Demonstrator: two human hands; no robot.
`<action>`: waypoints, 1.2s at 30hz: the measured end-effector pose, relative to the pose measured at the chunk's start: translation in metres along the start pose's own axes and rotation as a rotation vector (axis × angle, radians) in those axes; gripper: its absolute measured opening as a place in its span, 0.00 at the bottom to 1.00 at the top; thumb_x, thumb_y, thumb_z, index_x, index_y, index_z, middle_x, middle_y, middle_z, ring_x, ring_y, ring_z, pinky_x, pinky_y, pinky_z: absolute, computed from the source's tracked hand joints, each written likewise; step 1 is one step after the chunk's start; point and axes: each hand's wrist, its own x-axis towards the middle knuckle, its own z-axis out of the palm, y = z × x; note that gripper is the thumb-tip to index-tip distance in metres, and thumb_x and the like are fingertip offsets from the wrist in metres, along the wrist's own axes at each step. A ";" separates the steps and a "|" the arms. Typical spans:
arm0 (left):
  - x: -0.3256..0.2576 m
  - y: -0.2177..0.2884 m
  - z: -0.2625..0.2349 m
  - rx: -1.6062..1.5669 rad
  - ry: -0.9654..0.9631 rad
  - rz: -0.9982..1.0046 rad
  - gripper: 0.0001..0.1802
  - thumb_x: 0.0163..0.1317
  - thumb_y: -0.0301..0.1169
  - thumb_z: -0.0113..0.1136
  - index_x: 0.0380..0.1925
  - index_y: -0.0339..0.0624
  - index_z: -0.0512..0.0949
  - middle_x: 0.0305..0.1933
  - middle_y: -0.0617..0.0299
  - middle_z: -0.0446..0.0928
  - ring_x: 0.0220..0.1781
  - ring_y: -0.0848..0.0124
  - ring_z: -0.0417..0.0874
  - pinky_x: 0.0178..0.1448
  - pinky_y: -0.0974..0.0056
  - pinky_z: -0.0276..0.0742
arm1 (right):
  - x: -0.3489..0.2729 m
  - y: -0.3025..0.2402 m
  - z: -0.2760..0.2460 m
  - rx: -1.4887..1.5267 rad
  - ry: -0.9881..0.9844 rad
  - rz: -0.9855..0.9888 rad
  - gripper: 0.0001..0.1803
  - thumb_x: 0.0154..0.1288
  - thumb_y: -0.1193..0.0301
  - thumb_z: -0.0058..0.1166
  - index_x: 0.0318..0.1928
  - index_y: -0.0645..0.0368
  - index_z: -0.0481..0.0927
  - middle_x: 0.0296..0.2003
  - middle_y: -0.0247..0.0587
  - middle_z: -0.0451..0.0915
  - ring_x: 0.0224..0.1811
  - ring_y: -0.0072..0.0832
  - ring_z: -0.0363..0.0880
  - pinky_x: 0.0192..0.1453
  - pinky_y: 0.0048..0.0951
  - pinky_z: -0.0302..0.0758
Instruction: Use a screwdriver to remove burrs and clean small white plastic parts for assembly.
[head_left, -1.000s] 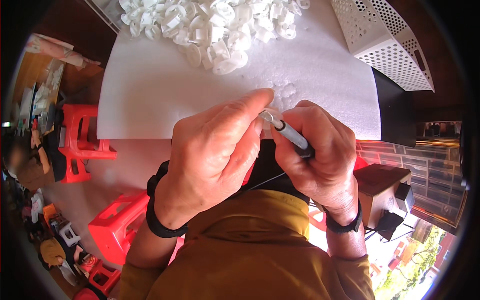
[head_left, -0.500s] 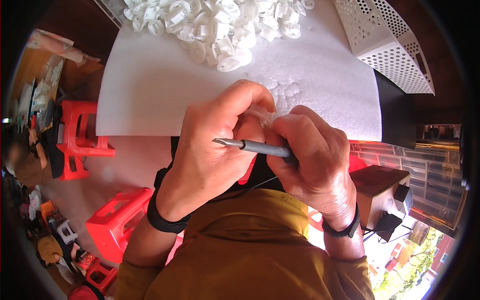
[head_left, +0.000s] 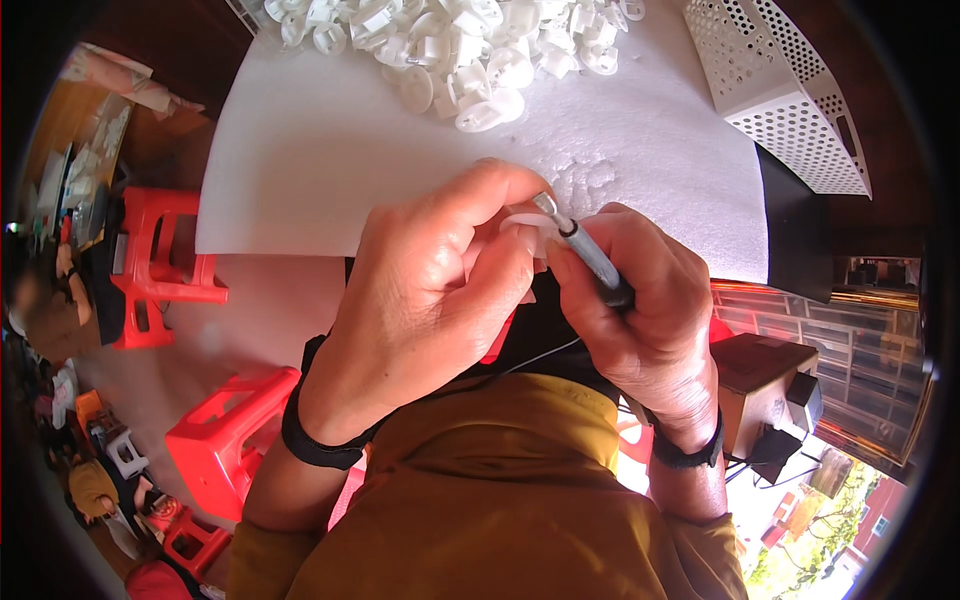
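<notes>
Close in front of me, my left hand (head_left: 425, 290) is closed on a small white plastic part (head_left: 522, 219), most of it hidden by the fingers. My right hand (head_left: 655, 300) grips a slim scraping tool (head_left: 592, 258) with a grey shaft and a flat metal tip. The tip points up and left, over the edge of the white part; whether it touches cannot be told. Beyond the hands, a pile of similar white round plastic parts (head_left: 470, 55) lies on a white foam sheet (head_left: 290, 165).
At the far right stands a white perforated basket (head_left: 800, 125). Red plastic stools (head_left: 165, 275) are on the floor to my left, and another person (head_left: 50, 305) sits beyond. A cardboard box (head_left: 745, 385) is at my right.
The scraping tool has swung round in my right hand: its tip pointed left across my left hand and now points up beside the white part. My view has shifted slightly.
</notes>
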 end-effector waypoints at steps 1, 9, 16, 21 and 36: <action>0.002 -0.002 0.000 -0.001 0.002 0.000 0.11 0.65 0.19 0.46 0.46 0.29 0.74 0.32 0.61 0.78 0.31 0.79 0.80 0.36 0.74 0.78 | 0.001 -0.002 -0.001 -0.014 -0.023 0.004 0.08 0.54 0.84 0.57 0.33 0.61 0.74 0.21 0.36 0.72 0.20 0.25 0.71 0.25 0.25 0.67; 0.007 -0.013 0.001 0.094 0.025 0.159 0.11 0.58 0.14 0.46 0.40 0.31 0.73 0.27 0.64 0.75 0.25 0.81 0.74 0.31 0.75 0.72 | 0.000 -0.005 0.005 -0.140 -0.060 -0.060 0.13 0.48 0.84 0.57 0.35 0.60 0.72 0.23 0.41 0.71 0.21 0.38 0.72 0.26 0.32 0.69; -0.002 -0.010 0.002 0.762 0.053 0.367 0.14 0.56 0.12 0.48 0.42 0.34 0.74 0.22 0.60 0.74 0.21 0.77 0.74 0.27 0.72 0.71 | -0.002 0.001 0.007 -0.082 -0.064 -0.002 0.08 0.53 0.82 0.57 0.33 0.61 0.74 0.22 0.39 0.73 0.21 0.30 0.72 0.26 0.28 0.69; -0.010 -0.008 -0.008 0.078 -0.045 0.044 0.16 0.68 0.24 0.50 0.54 0.30 0.72 0.41 0.55 0.80 0.39 0.71 0.83 0.42 0.70 0.80 | -0.001 -0.003 0.000 0.157 -0.055 0.267 0.04 0.60 0.78 0.60 0.34 0.62 0.78 0.20 0.29 0.75 0.20 0.13 0.69 0.24 0.19 0.65; -0.002 -0.020 -0.015 -0.028 -0.079 0.265 0.18 0.70 0.31 0.50 0.51 0.26 0.74 0.49 0.54 0.76 0.44 0.71 0.80 0.47 0.69 0.77 | 0.006 -0.002 -0.010 0.443 -0.199 0.476 0.07 0.62 0.74 0.61 0.38 0.63 0.79 0.24 0.29 0.78 0.25 0.10 0.71 0.28 0.14 0.67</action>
